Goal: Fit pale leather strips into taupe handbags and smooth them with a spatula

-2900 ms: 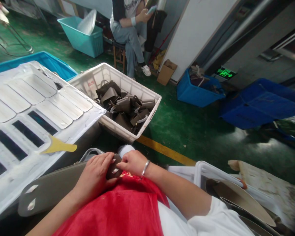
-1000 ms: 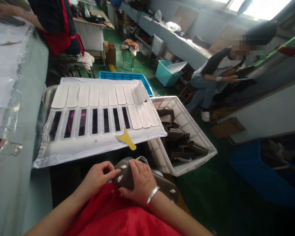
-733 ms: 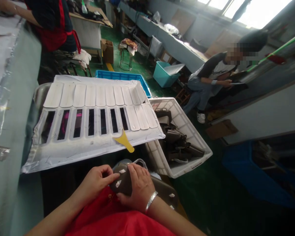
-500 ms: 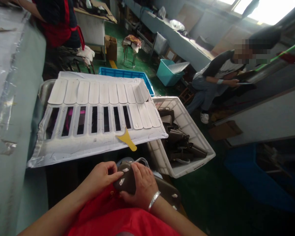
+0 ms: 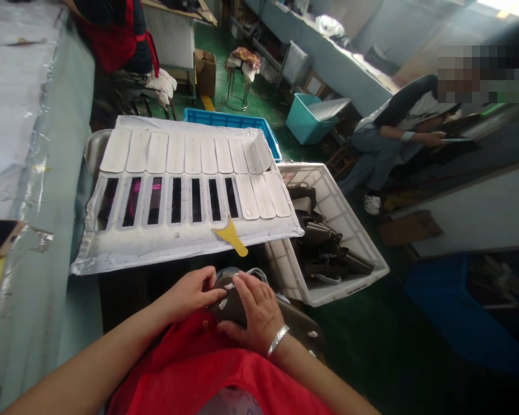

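Note:
On my lap, against the red apron [image 5: 177, 351], lies a dark brown bag [image 5: 300, 323] with small white scraps on its surface. My left hand [image 5: 196, 294] pinches its left end, thumb and curled fingers closed at the edge. Across its top my right hand [image 5: 259, 314] is closed around it, fingers over the far edge and thumb on the near side. A light strap [image 5: 257, 274] loops out behind. Just beyond, a yellow fork-ended scraper [image 5: 233, 237] rests on the front edge of a white-wrapped board [image 5: 190, 248]. What my fingertips press on is hidden.
White rounded strips [image 5: 177, 153] cover part of the slotted board. Right of it, a white crate [image 5: 283, 268] holds several dark brown bags [image 5: 322, 230]. A covered table [image 5: 64, 144] borders the left. One person [image 5: 398, 115] sits at right; another [image 5: 125, 37] is at upper left.
The view has swung slightly left and down, so everything sits further right and a little higher. A yellow and black object now shows on the left table. Both hands keep their hold on the bag.

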The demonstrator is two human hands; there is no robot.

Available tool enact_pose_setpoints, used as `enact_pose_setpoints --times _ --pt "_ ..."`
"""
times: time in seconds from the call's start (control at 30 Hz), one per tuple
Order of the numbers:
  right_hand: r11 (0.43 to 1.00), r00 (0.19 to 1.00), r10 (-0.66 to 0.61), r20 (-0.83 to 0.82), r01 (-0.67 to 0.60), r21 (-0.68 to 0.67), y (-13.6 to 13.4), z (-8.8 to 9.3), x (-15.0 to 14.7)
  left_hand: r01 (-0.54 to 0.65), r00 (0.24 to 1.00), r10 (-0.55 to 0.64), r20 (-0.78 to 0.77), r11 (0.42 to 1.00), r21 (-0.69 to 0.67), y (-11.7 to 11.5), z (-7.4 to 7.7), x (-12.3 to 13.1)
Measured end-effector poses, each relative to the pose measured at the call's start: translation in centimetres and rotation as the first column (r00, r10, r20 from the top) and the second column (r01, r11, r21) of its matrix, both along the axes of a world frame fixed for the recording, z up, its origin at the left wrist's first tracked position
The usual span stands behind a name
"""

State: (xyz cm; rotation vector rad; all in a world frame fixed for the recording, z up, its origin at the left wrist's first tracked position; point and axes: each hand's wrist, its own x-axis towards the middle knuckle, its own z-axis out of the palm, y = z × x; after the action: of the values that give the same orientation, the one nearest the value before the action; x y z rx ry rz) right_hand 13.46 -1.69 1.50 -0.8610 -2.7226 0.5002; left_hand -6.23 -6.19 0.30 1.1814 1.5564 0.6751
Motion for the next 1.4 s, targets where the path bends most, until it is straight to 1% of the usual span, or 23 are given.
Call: enact_pose_setpoints --times 0.07,0.17,0.27,0.4,0.5,0.6,0.7,0.83,0.9,0.97,1.07,1.13,1.2,1.27,1.3,1.37,1.4 --pt "1.0 1.0 -0.008 0.019 0.008 -0.004 -0.1 0.0 0.0 0.011 1.0 -0.011 0.015 1.0 0.013 0.0 -0.1 0.0" --pt "0.999 0.998 -0.044 0.042 0.045 -0.021 -0.3 -0.1 -0.2 0.034 0.999 -0.036 0.029 0.998 0.051 0.1 -0.3 0.0" --pt "0.995 0.995 -0.084 0.058 0.086 -0.045 -0.4 0.0 -0.7 0.055 0.996 -0.059 0.065 0.997 0.061 0.4 -0.6 0.0" --pt "0.981 0.985 -0.143 0.095 0.154 -0.118 -0.2 0.4 -1.4 0.071 0.985 -0.073 0.157 0.997 0.018 0.8 -0.8 -0.3" --pt "0.978 0.985 -0.12 0.124 0.139 -0.158 0.1 0.4 -1.7 0.089 0.977 -0.083 0.197 0.996 -0.022 1.1 -0.8 -0.5" --pt "0.98 0.983 -0.092 0.156 0.118 -0.162 0.3 0.2 -1.9 0.103 0.983 -0.1 0.155 0.995 -0.013 1.3 -0.7 -0.6" --pt "0.977 0.98 -0.111 0.165 0.139 -0.162 0.2 0.2 -2.0 0.108 0.99 -0.109 0.085 0.994 0.015 1.3 -0.4 -0.5" --pt "0.971 0.977 -0.134 0.168 0.163 -0.174 0.2 0.3 -2.2 0.074 0.996 -0.07 -0.046 0.994 0.086 1.1 0.0 -0.2" --pt "0.971 0.975 -0.13 0.179 0.161 -0.174 0.2 0.4 -2.3 0.064 0.995 -0.054 -0.087 0.99 0.123 0.8 0.0 0.0" --pt "0.972 0.975 -0.123 0.187 0.156 -0.173 0.1 0.4 -2.3 0.055 0.995 -0.044 -0.088 0.989 0.134 0.5 -0.2 0.3" --pt "0.976 0.98 -0.097 0.173 0.127 -0.174 -0.1 0.6 -1.8 0.018 0.999 -0.013 -0.046 0.993 0.115 0.1 -0.7 0.7" --pt "0.978 0.984 -0.084 0.158 0.112 -0.178 -0.2 1.1 -0.7 -0.035 0.999 0.038 -0.025 0.993 0.108 -0.2 -0.9 0.9" --pt "0.975 0.983 -0.117 0.141 0.141 -0.172 -0.1 1.7 1.4 -0.087 0.995 0.092 -0.043 0.991 0.106 -0.4 -0.9 1.0" --pt "0.958 0.969 -0.224 0.105 0.239 -0.16 0.3 2.4 4.6 -0.084 0.989 0.095 -0.11 0.992 0.095 -0.8 -0.7 0.9" --pt "0.939 0.952 -0.296 0.078 0.305 -0.158 0.5 2.6 6.4 -0.066 0.984 0.08 -0.157 0.993 0.095 -1.0 -0.5 0.9" --pt "0.879 0.893 -0.449 0.022 0.445 -0.17 0.6 2.9 10.2 -0.012 0.959 0.053 -0.277 0.989 0.148 -1.2 -0.1 0.8" --pt "0.843 0.857 -0.516 -0.005 0.507 -0.178 0.5 3.0 12.0 0.024 0.937 0.054 -0.345 0.976 0.218 -1.2 0.1 0.9"
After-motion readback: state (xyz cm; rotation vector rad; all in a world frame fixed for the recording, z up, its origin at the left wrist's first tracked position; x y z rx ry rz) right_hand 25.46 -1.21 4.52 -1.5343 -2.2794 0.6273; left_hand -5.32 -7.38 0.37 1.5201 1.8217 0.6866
